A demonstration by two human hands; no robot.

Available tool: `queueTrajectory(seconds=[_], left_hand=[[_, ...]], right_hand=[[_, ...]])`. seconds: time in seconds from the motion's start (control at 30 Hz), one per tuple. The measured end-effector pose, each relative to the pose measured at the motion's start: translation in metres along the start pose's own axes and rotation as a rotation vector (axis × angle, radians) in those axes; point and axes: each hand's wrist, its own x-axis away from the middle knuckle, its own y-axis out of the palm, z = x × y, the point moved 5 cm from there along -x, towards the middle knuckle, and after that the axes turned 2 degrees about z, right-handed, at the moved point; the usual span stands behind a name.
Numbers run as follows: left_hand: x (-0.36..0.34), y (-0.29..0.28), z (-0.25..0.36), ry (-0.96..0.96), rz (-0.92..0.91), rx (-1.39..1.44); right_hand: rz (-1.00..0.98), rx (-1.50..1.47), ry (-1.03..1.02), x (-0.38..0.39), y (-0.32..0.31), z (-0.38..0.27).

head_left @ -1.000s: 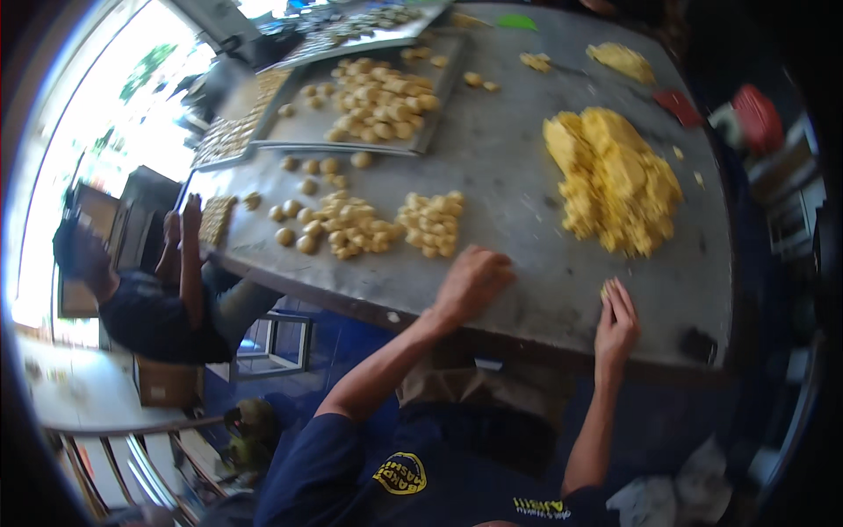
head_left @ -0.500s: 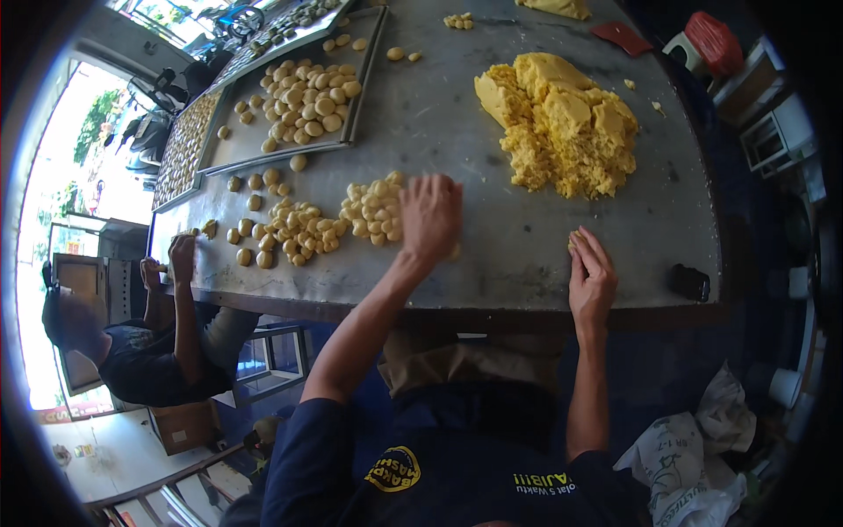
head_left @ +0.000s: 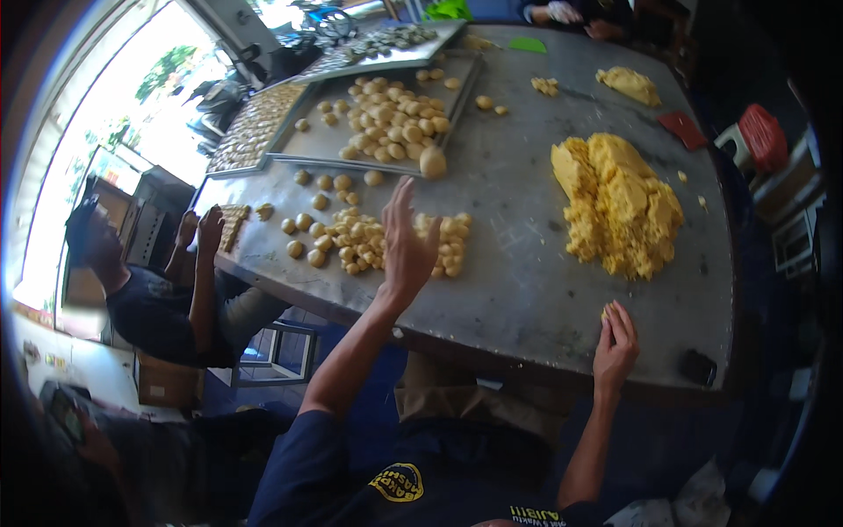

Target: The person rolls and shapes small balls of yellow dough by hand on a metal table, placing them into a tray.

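Note:
My left hand (head_left: pixel 410 250) is raised over the near side of the table, fingers stretched out and nothing in them. Just beyond its fingertips a pale dough ball (head_left: pixel 433 162) shows against the tray's near corner, looking larger than the rest; whether it is in the air I cannot tell. Partly behind that hand lie small dough pieces (head_left: pixel 452 241), beside a yellower heap (head_left: pixel 358 239). At the table's near edge on the right, my right hand (head_left: pixel 617 353) pinches a small yellow dough piece (head_left: pixel 606 314). Beyond it sits a big crumbly yellow mound (head_left: pixel 619 206).
A metal tray (head_left: pixel 307 158) holds many dough balls; other filled trays stand behind it. A red scraper (head_left: pixel 682 130) and a dark object (head_left: pixel 697 367) lie at the right. One co-worker (head_left: pixel 167 299) handles dough at the left end; another person (head_left: pixel 580 13) is across the table.
My left hand has left the pale dough pieces and opened, its fingers now pointing toward the tray. A ball shows beyond it. The view has shifted; my right hand keeps its pinch.

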Motion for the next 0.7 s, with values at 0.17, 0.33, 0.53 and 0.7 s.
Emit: queueTrajectory(seconds=[0.17,0.33,0.53,0.7], left_hand=[[0.015,0.093,-0.051,0.187,-0.808,-0.775],[0.016,0.090,-0.043,0.238,-0.451,-0.307],[0.101,0.067,0.021,0.509,-0.621,-0.296],[0.071,0.073,0.044,0.468,-0.547,-0.243]], right_hand=[[0.024,-0.063,0.020,0.003,0.001,0.010],[-0.002,-0.131,0.045,0.004,0.009,0.006],[0.004,-0.074,-0.002,0.002,0.002,0.009],[-0.012,0.010,-0.095,0.002,0.003,0.008]])
